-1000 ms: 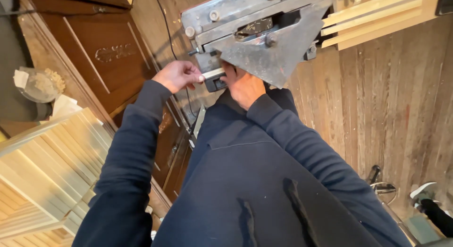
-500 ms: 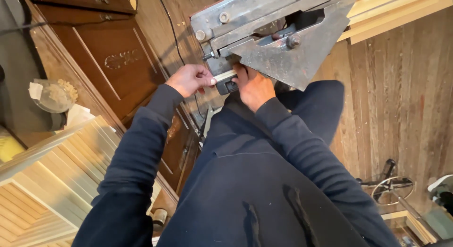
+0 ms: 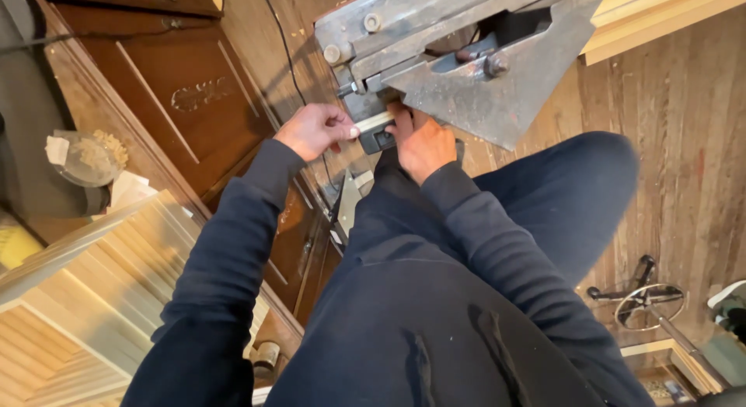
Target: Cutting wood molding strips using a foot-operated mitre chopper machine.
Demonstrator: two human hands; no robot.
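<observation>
Your left hand (image 3: 315, 129) pinches the end of a pale wooden strip (image 3: 374, 123), thumb and fingers closed on it, right at the near edge of the grey metal machine (image 3: 458, 57). Your right hand (image 3: 423, 143) sits just beside it under the machine's lower lip, fingertips tucked out of sight, so I cannot tell whether they grip the strip or only steady it. The risk, as I read it: those hidden fingertips sit close to the machine's working parts, and a slip of the strip could pull them in. A black cable (image 3: 291, 61) trails across the floor left of the machine; it could snag your sleeve.
</observation>
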